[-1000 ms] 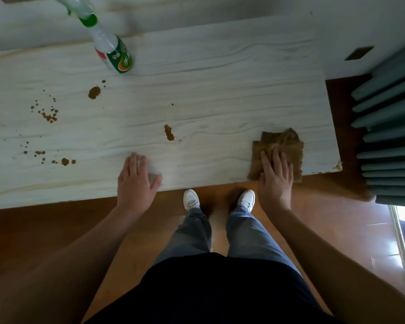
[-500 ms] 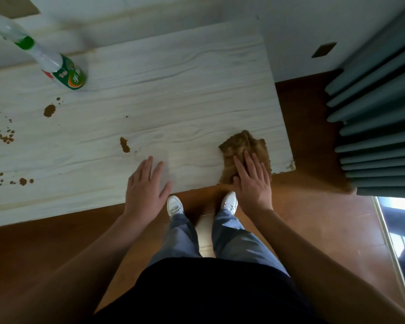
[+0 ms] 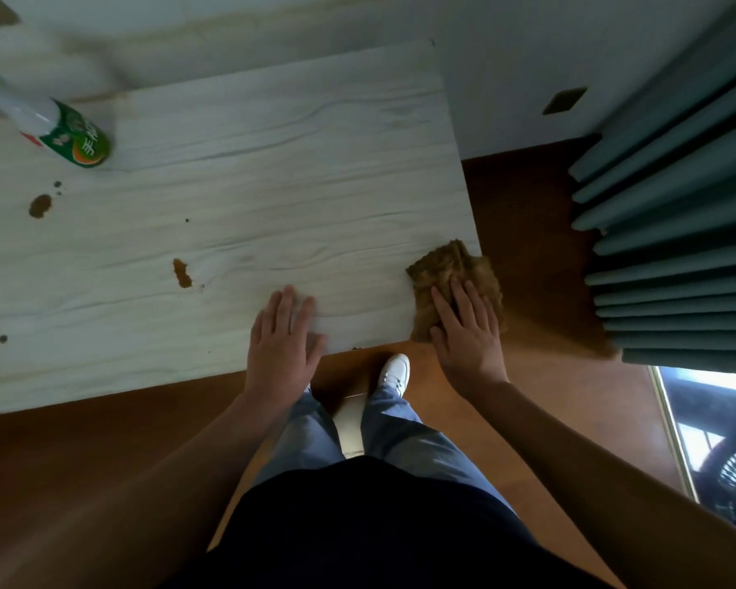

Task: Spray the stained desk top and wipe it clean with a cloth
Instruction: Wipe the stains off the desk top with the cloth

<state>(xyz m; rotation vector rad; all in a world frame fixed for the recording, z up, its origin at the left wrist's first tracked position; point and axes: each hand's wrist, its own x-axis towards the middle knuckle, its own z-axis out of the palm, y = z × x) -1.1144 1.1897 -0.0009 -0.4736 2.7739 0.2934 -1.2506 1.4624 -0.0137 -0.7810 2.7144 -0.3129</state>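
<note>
Left hand (image 3: 281, 346) shifted right, flat on tabletop (image 3: 315, 163); right hand (image 3: 468, 337) flat, pressing cloth (image 3: 438, 265) at corner; nearest stain (image 3: 182, 274) leftward, beyond left hand.

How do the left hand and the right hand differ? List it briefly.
The left hand rests on the bare desk; the right hand presses on the brown cloth. The left hand lies further in along the near edge; the right hand sits at the desk's near right corner. Both lie palm down with fingers straight, pointing away from the person.
</note>
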